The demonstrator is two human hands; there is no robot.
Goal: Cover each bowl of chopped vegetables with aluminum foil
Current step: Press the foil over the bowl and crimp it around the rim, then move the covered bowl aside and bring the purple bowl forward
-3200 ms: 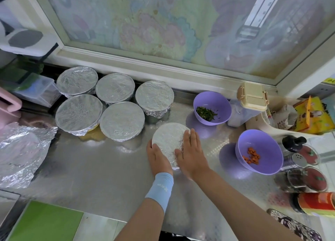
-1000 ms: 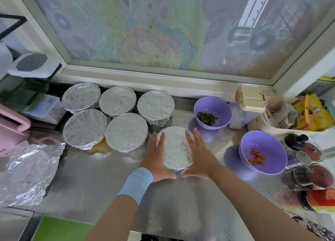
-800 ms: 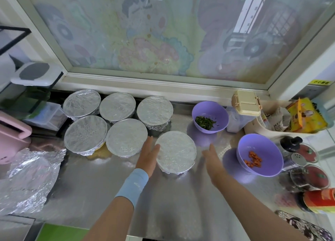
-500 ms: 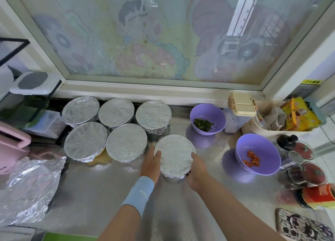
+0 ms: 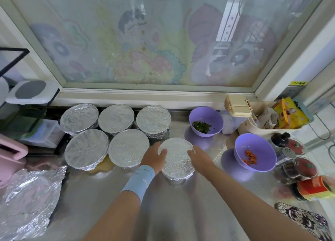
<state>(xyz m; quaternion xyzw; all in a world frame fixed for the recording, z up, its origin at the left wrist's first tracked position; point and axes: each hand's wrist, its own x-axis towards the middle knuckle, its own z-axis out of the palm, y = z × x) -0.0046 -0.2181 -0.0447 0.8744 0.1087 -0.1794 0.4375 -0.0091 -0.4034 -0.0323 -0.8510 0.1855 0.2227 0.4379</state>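
I see both hands holding the foil-covered bowl, which stands on the steel counter in the middle, just beside the group of 5 covered bowls at its left. The left hand, with a blue wristband on the wrist, grips the left side of this bowl and its thumb lies on the foil at the rim. The right hand grips the right side in the same way, thumb on top; the other fingers go down the wall and I cannot see them fully. To the right, 2 bowls are uncovered: the purple bowl with green pieces and the purple bowl with orange pieces. A loose foil sheet lies crumpled at the far left.
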